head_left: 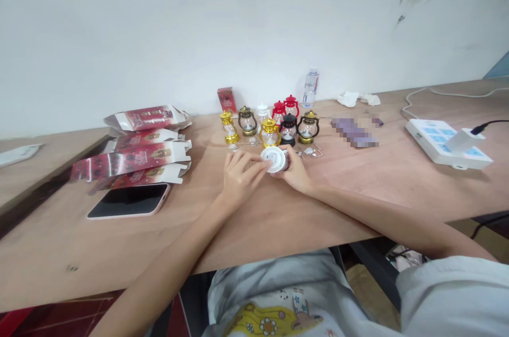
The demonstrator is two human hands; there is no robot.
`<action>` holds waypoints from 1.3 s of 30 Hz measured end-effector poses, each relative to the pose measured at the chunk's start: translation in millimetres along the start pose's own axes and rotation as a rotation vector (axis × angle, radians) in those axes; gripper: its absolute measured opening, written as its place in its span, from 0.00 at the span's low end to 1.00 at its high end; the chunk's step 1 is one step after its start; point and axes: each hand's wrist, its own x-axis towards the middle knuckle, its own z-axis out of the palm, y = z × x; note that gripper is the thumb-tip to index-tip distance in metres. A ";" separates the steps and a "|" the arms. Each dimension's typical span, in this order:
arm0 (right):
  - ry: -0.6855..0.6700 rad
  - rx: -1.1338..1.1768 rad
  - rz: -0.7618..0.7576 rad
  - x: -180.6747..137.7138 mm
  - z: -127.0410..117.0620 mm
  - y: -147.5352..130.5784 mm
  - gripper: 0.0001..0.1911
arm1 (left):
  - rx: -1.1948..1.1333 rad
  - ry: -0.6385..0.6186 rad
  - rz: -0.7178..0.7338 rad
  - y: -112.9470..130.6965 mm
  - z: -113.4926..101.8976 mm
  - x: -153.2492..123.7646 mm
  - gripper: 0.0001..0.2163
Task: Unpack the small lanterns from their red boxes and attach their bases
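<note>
My right hand is wrapped round a white mini lantern, whose round underside faces me. The fingertips of my left hand are pinched together against the left part of that underside; anything small between them is hidden. Just beyond my hands stand several mini lanterns: a gold lantern, a black lantern, a bronze lantern, a red lantern and a white lantern among them. Thin chains with small tags lie in front of them.
Flattened red printed boxes are piled at the left, with a phone below them. A small red box and a water bottle stand by the wall. A power strip with a plugged-in adapter and crumpled tissue are at the right.
</note>
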 end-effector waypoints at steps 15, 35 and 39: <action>-0.005 0.010 -0.003 0.0 -0.2 2.9 0.27 | -0.040 0.019 0.014 -0.2 0.5 -0.2 0.04; -0.012 -0.021 -0.003 -0.2 -0.4 -0.2 0.26 | -0.005 0.012 -0.028 2.1 -0.6 1.0 0.03; -0.031 -0.015 -0.010 -1.1 -0.7 -2.3 0.26 | -0.048 -0.015 -0.010 0.1 0.3 0.5 0.03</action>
